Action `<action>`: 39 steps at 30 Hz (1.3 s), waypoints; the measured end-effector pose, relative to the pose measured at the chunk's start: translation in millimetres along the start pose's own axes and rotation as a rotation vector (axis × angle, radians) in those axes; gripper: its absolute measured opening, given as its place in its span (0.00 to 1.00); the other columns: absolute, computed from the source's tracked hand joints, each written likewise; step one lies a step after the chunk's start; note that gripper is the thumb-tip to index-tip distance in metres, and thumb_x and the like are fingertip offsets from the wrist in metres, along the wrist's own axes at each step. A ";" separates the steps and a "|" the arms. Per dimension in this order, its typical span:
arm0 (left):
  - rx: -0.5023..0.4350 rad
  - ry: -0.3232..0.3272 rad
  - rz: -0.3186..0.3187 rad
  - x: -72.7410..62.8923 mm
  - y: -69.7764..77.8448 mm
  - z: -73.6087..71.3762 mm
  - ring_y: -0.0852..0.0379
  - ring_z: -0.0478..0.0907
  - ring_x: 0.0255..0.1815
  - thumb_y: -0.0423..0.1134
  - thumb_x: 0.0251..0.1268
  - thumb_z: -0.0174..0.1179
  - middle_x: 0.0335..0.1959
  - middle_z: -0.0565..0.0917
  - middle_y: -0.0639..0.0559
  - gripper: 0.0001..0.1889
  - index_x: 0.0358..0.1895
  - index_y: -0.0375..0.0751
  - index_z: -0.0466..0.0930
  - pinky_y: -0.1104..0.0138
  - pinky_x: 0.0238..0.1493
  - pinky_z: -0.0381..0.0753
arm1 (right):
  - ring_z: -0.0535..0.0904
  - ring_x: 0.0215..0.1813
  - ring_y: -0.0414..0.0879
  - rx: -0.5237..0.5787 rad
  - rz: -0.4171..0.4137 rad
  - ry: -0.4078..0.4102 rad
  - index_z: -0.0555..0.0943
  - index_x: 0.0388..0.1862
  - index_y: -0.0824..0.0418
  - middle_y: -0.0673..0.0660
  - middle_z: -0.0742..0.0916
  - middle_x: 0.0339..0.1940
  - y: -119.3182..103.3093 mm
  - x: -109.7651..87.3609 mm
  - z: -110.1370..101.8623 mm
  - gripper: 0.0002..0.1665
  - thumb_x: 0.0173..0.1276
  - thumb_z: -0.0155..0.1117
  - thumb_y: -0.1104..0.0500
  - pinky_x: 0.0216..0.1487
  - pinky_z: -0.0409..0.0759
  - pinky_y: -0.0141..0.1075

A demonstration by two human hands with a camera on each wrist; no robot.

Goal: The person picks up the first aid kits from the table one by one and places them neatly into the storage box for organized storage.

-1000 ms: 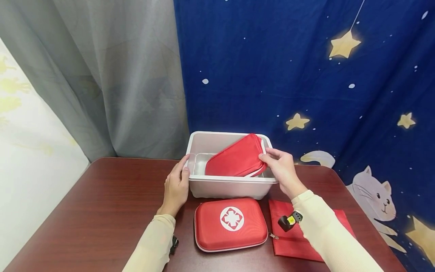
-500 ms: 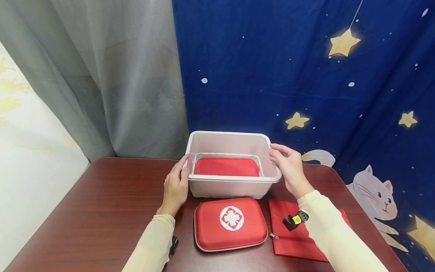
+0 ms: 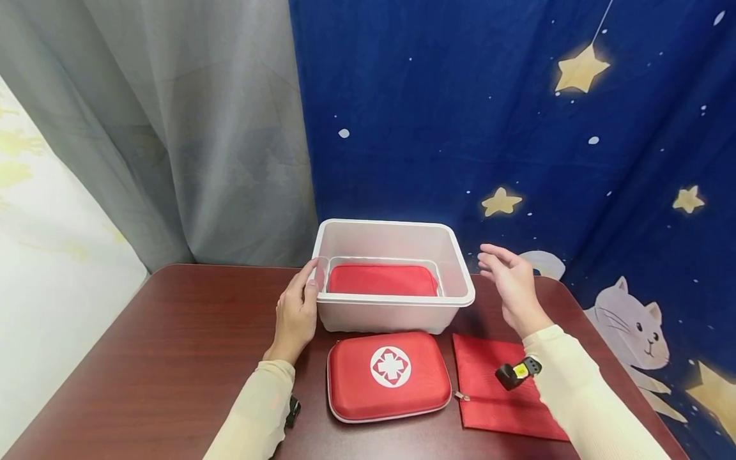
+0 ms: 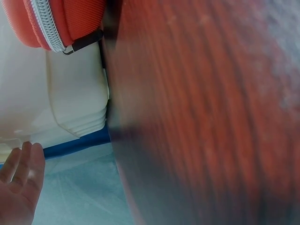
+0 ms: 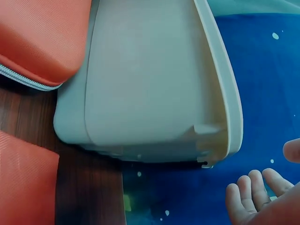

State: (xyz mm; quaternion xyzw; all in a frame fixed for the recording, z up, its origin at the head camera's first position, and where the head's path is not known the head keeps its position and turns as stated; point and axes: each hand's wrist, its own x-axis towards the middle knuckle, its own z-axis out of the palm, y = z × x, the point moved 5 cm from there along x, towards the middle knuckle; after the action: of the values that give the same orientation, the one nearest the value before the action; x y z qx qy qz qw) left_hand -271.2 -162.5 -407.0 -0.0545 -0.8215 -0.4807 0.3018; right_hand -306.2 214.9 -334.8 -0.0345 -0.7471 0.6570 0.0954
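Note:
A white plastic bin (image 3: 397, 315) stands on the table with a flat red pouch (image 3: 382, 280) lying on its floor. My left hand (image 3: 297, 313) rests against the bin's left side, fingers fairly straight near the rim, as the left wrist view also shows of the fingers (image 4: 21, 168). To the right of the bin, my right hand (image 3: 510, 284) is raised, apart from the rim and holding nothing, fingers loosely bent. In front of the bin lies a red zippered first-aid case (image 3: 356, 383) with a white cross emblem. Beside it is a flat red zippered pouch (image 3: 489, 364), partly under the right forearm.
The dark wooden table (image 3: 172, 358) extends far to the left. Behind it hang a grey curtain (image 3: 230, 128) and a blue star-printed curtain (image 3: 402, 128). A black wrist strap (image 3: 508, 375) is on the right sleeve.
The red pouch, earlier tilted in my right hand inside the bin, has dropped flat onto its floor. My right hand has let go and moved right, off the rim. The left hand stays.

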 end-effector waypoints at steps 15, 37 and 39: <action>0.001 -0.009 -0.006 1.9 -1.6 0.0 0.50 0.73 0.65 0.39 0.76 0.47 0.66 0.77 0.50 0.23 0.70 0.55 0.73 0.48 0.65 0.69 | 0.81 0.40 0.29 -0.026 0.015 0.021 0.72 0.65 0.72 0.39 0.80 0.43 20.5 1.0 -29.1 0.26 0.73 0.59 0.61 0.46 0.79 0.24; 0.006 -0.013 -0.013 -0.4 -0.5 -0.2 0.51 0.73 0.65 0.40 0.77 0.46 0.65 0.77 0.52 0.23 0.71 0.56 0.72 0.48 0.65 0.69 | 0.76 0.40 0.27 -0.262 0.108 0.032 0.73 0.66 0.66 0.29 0.79 0.34 67.9 -10.5 -84.5 0.28 0.74 0.58 0.50 0.41 0.78 0.22; 0.004 -0.015 -0.013 -0.7 -0.7 0.1 0.51 0.73 0.66 0.40 0.77 0.45 0.66 0.76 0.51 0.22 0.71 0.55 0.72 0.48 0.66 0.69 | 0.76 0.39 0.28 -0.257 0.109 0.033 0.74 0.64 0.65 0.29 0.80 0.33 70.6 -11.1 -87.5 0.26 0.74 0.59 0.50 0.40 0.78 0.23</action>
State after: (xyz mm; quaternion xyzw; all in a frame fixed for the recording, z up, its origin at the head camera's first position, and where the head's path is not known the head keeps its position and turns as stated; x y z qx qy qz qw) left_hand -271.0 -162.6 -408.0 -0.0523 -0.8251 -0.4805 0.2926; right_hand -284.0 307.7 -395.2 -0.0978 -0.8203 0.5595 0.0669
